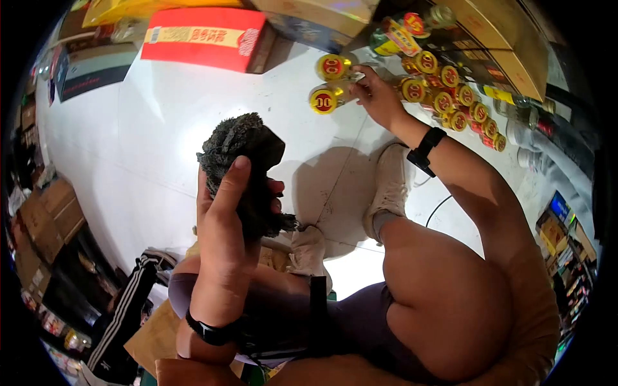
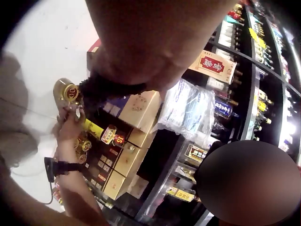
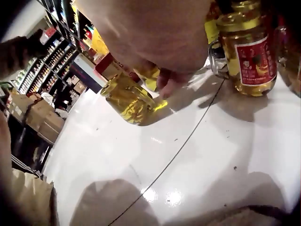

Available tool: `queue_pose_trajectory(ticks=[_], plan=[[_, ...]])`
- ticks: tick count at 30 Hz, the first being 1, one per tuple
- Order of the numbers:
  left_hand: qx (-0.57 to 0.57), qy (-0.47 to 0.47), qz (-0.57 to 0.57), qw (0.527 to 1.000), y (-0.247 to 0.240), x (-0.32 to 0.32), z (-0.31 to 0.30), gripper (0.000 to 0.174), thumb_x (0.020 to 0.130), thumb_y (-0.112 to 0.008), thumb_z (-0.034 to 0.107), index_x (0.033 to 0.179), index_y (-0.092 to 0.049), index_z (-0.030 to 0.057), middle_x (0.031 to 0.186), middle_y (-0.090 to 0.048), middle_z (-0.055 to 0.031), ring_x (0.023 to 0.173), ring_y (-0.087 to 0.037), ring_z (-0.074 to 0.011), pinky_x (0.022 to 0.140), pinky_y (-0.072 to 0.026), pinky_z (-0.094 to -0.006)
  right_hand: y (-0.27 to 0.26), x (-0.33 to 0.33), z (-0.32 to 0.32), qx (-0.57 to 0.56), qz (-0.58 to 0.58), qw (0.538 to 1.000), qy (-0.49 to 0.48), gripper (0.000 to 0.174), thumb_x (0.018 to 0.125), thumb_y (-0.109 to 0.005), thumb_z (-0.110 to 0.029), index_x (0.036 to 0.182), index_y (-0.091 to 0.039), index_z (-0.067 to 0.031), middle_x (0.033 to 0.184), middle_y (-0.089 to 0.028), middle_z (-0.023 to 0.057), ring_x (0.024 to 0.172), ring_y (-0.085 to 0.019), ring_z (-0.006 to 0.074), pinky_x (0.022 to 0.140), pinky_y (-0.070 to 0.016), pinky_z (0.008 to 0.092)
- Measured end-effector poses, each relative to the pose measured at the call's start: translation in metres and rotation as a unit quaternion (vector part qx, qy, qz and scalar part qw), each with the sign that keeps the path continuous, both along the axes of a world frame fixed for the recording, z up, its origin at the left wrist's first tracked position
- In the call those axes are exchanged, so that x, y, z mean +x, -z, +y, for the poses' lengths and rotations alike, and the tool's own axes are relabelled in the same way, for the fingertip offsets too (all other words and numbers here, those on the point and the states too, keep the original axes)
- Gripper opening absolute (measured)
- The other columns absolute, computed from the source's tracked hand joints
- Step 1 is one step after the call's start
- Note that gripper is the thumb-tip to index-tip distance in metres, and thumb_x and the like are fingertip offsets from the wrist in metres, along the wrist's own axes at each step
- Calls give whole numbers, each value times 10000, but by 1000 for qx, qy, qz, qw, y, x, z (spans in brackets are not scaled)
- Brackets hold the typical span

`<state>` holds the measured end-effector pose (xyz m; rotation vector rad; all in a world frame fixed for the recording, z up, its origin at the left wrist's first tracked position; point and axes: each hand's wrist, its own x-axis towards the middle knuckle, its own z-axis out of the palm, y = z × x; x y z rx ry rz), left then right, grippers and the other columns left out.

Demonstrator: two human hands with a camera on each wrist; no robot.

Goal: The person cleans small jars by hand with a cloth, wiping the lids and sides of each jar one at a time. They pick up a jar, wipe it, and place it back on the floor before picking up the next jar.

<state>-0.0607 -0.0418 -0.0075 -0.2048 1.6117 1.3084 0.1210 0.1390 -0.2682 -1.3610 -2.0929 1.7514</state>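
Note:
My left hand (image 1: 225, 212) grips a bunched dark rag (image 1: 241, 148), thumb across its front, raised above the floor. In the left wrist view only a dark edge of the rag (image 2: 115, 87) shows under the wrist. My right hand (image 1: 381, 100) reaches down to two gold-lidded glass jars of yellow liquid, a far jar (image 1: 333, 67) and a near jar (image 1: 324, 100). Its index finger and thumb are spread, fingertips right beside the glass. In the right wrist view the near jar (image 3: 128, 100) stands on the floor, and the hand partly hides the other jar (image 3: 150, 77).
Several matching jars (image 1: 443, 101) stand in rows right of the hand, beside brown cartons (image 1: 502, 45) and glass bottles. A red box (image 1: 199, 40) lies at the back on the white floor (image 1: 141, 128). The person's shoes (image 1: 389, 190) are close in front.

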Motion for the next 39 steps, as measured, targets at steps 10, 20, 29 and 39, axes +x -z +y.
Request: queue_pose_trajectory(ticks=[10, 20, 29, 39], plan=[[-4, 74, -37, 997, 23, 22, 29, 344, 957, -580, 178, 1267, -480, 70, 1059, -647, -118, 761, -637, -188, 575, -501, -296, -76, 83, 7, 365, -83, 923, -92, 515, 800, -701, -110, 1286, -532, -88, 1258, -498, 153, 1195, -486, 337, 957, -437, 427], [-14, 151, -5, 988, 43, 32, 43, 361, 957, -578, 209, 1267, -471, 57, 1036, -625, -119, 781, -623, -189, 596, -516, -290, -59, 73, 38, 381, -241, 850, -273, 561, 731, -668, -25, 1280, -574, -93, 1304, -523, 141, 1257, -412, 322, 1033, -301, 446], [3, 152, -71, 986, 52, 19, 37, 439, 977, -557, 279, 1345, -432, 75, 1165, -615, -146, 909, -665, -267, 698, -571, -358, -96, 74, 31, 172, -27, 978, -118, 574, 801, -777, -205, 1295, -531, -46, 1259, -566, 152, 1143, -567, 292, 977, -461, 408], [146, 91, -249, 953, 35, 42, 59, 604, 1002, -393, 528, 1388, -408, 63, 1310, -556, -153, 1182, -579, -283, 999, -493, -422, -205, 16, 3, 156, 259, 945, -129, 821, 591, -930, -334, 1225, -506, -33, 1133, -519, 127, 1076, -529, 258, 928, -427, 336]])
